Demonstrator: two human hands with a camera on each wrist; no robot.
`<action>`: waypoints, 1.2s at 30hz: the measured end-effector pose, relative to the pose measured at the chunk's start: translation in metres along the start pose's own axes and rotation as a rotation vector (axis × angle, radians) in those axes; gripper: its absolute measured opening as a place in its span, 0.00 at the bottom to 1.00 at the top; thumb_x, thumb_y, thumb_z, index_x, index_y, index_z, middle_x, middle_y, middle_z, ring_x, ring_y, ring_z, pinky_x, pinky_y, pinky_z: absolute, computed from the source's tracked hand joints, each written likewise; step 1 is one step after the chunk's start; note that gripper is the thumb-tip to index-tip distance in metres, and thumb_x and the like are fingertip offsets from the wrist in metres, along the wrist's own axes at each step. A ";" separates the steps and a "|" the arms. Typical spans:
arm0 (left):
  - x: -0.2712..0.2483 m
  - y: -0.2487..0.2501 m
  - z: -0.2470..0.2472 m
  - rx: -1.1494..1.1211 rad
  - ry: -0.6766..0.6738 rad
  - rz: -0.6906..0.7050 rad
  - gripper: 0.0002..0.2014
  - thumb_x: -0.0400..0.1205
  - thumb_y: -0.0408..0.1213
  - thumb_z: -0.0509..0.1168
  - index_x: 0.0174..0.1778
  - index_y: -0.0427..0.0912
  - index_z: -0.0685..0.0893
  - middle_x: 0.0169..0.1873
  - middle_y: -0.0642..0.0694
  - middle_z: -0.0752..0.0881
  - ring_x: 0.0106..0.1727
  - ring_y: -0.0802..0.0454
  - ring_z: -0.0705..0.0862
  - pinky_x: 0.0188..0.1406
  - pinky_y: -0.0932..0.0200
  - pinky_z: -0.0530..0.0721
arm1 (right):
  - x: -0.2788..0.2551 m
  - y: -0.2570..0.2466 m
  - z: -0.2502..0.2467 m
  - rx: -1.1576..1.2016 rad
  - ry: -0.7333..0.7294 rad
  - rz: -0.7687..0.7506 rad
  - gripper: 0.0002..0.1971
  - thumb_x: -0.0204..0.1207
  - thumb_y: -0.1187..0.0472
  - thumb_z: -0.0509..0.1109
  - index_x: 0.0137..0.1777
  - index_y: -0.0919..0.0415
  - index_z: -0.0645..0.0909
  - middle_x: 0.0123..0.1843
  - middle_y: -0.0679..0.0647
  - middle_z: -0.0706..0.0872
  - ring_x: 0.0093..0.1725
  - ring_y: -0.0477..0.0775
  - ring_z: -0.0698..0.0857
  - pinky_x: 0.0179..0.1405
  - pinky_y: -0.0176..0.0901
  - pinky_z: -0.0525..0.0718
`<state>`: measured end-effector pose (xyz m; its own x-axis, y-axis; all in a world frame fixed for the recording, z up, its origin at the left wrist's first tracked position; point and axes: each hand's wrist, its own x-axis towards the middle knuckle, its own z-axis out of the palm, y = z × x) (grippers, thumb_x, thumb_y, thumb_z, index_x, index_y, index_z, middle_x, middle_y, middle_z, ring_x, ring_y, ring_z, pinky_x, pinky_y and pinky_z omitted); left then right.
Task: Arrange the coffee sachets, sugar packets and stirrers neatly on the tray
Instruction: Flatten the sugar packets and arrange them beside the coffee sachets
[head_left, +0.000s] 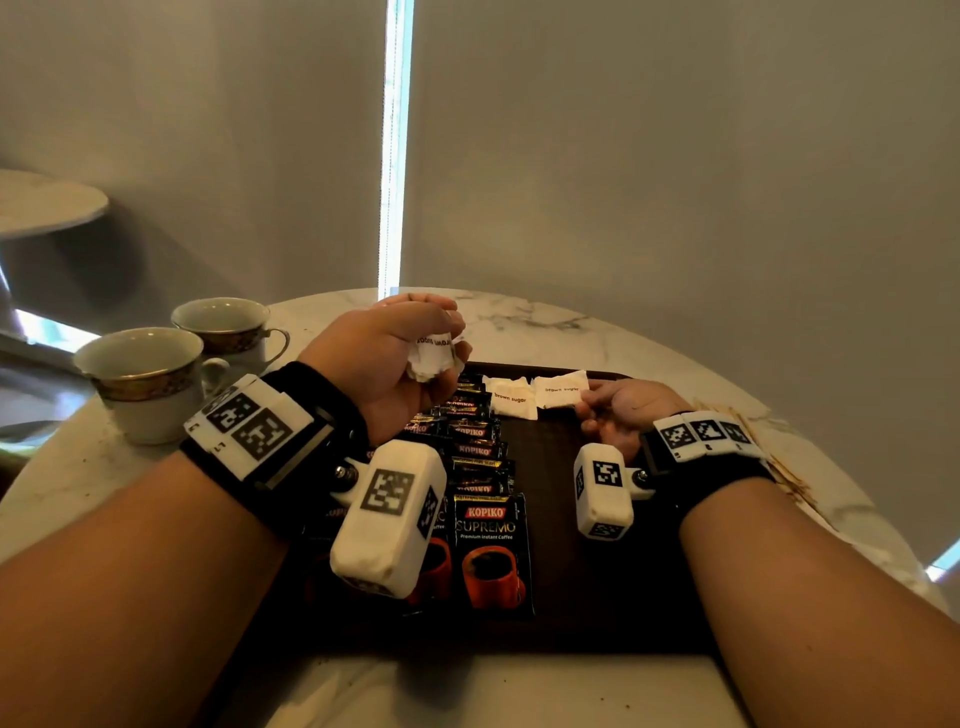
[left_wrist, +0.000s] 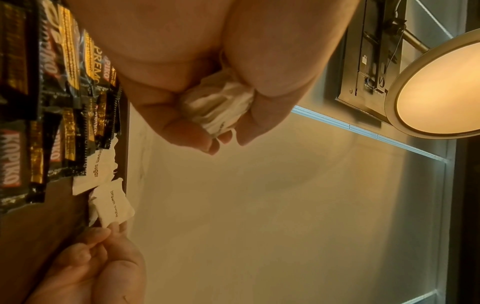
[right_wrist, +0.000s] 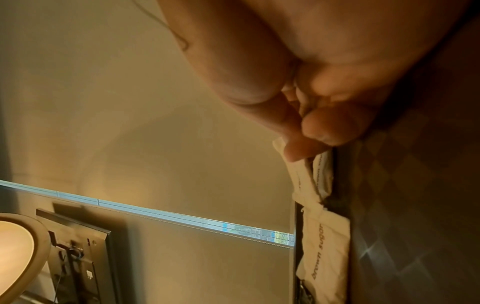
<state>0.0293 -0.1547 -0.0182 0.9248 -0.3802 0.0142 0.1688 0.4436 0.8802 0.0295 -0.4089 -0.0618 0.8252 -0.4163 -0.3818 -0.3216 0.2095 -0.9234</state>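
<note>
A dark wooden tray (head_left: 582, 597) lies on the marble table. Black Kopiko coffee sachets (head_left: 491, 551) lie overlapped in rows down its left half. Two white brown sugar packets sit along its far edge: one (head_left: 511, 399) lies free, and my right hand (head_left: 613, 410) pinches the right end of the other (head_left: 561, 388) between thumb and fingers. The same pinch shows in the right wrist view, on the packet (right_wrist: 309, 170). My left hand (head_left: 410, 353) hovers above the sachets, gripping a crumpled bunch of sugar packets (head_left: 434, 356), also seen as a wad of packets (left_wrist: 221, 107) in its fist.
Two gold-rimmed cups, one (head_left: 150, 382) nearer and one (head_left: 231, 332) behind, stand at the table's left. A pile of wooden stirrers (head_left: 779, 467) lies on the table right of the tray, behind my right wrist. A round side table (head_left: 47, 200) stands far left.
</note>
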 end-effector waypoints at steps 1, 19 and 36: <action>0.000 0.000 0.000 0.000 0.000 0.002 0.06 0.82 0.25 0.65 0.45 0.40 0.83 0.42 0.40 0.84 0.36 0.47 0.86 0.25 0.59 0.81 | 0.000 0.000 0.000 -0.010 -0.002 -0.003 0.16 0.87 0.72 0.54 0.69 0.68 0.78 0.43 0.59 0.84 0.31 0.46 0.76 0.18 0.33 0.73; 0.001 -0.001 0.000 -0.005 -0.010 -0.001 0.05 0.83 0.26 0.65 0.45 0.41 0.82 0.40 0.42 0.83 0.35 0.49 0.86 0.24 0.61 0.81 | -0.004 0.002 0.002 -0.018 0.031 -0.040 0.11 0.88 0.68 0.60 0.65 0.68 0.78 0.48 0.63 0.85 0.35 0.52 0.85 0.17 0.34 0.83; 0.004 -0.002 -0.002 -0.027 -0.002 -0.038 0.04 0.83 0.29 0.65 0.45 0.41 0.82 0.40 0.43 0.84 0.35 0.50 0.86 0.23 0.62 0.81 | -0.004 0.003 0.004 -0.019 0.101 -0.088 0.08 0.82 0.60 0.64 0.53 0.65 0.80 0.56 0.63 0.83 0.37 0.58 0.89 0.16 0.37 0.79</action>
<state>0.0329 -0.1555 -0.0205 0.9169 -0.3987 -0.0183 0.2131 0.4502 0.8671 0.0275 -0.4033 -0.0625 0.7998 -0.5195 -0.3007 -0.2597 0.1521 -0.9536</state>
